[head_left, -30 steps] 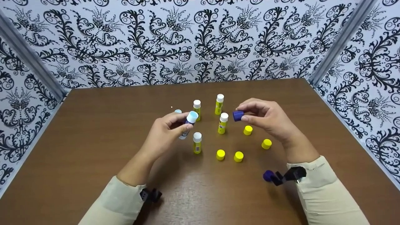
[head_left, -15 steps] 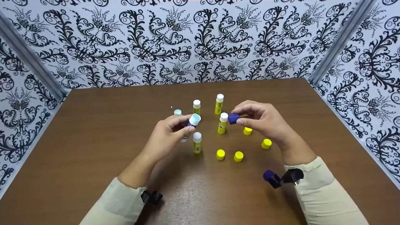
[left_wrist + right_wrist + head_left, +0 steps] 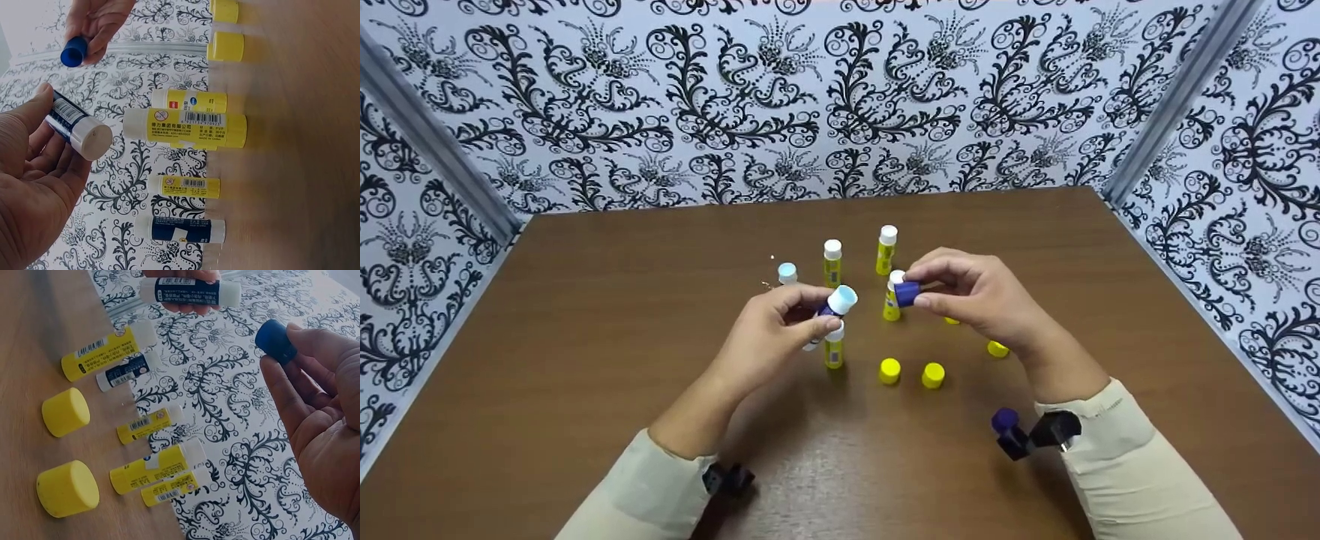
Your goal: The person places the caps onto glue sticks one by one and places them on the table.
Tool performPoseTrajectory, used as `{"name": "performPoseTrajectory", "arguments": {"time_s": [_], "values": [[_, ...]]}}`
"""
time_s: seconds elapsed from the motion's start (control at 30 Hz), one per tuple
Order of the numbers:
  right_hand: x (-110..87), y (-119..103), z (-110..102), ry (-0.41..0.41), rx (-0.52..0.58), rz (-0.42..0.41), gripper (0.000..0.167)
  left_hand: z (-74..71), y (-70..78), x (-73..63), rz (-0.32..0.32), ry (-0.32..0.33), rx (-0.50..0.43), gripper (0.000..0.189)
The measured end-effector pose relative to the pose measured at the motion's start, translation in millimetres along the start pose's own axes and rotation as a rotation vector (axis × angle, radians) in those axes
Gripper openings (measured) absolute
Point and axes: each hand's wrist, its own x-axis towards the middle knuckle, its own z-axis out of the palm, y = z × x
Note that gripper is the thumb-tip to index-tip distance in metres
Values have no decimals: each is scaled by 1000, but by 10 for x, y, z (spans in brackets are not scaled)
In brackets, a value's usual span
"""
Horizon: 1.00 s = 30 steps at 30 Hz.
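In the head view I see the left hand [image 3: 769, 330] just left of centre, thumb and fingers clamped on a dark blue glue stick [image 3: 833, 307], its white end tilted toward the upper right. Right of centre I have the right hand [image 3: 986, 300] pinching a blue cap [image 3: 907, 294] between thumb and fingers. My left wrist view shows that cap at the upper left, its hollow end visible, apart from the stick.

Around the middle of the head frame I count four upright yellow glue sticks [image 3: 886, 251] with white tops; the cap hides part of one. A second blue stick [image 3: 787, 272] is partly hidden behind the left hand. Four yellow caps [image 3: 933, 376] sit on the brown tabletop [image 3: 585, 315], right of and below centre, two partly covered by the right hand. Another blue cap, the spare [image 3: 1005, 420], shows at the lower right beside the black wrist mount [image 3: 1056, 430].
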Motion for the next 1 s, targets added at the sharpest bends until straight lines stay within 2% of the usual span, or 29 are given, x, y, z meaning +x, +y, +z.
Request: {"name": "performPoseTrajectory", "arguments": {"time_s": [0.37, 0.67, 1.0], "values": [[6, 50, 92, -69, 25, -45, 30, 76, -12, -18, 59, -37, 48, 31], [-1, 29, 181, -114, 1, -84, 28, 127, 34, -58, 76, -63, 58, 30], [-3, 19, 240, -96, -1, -76, 27, 163, 46, -64, 87, -94, 53, 26]]}}
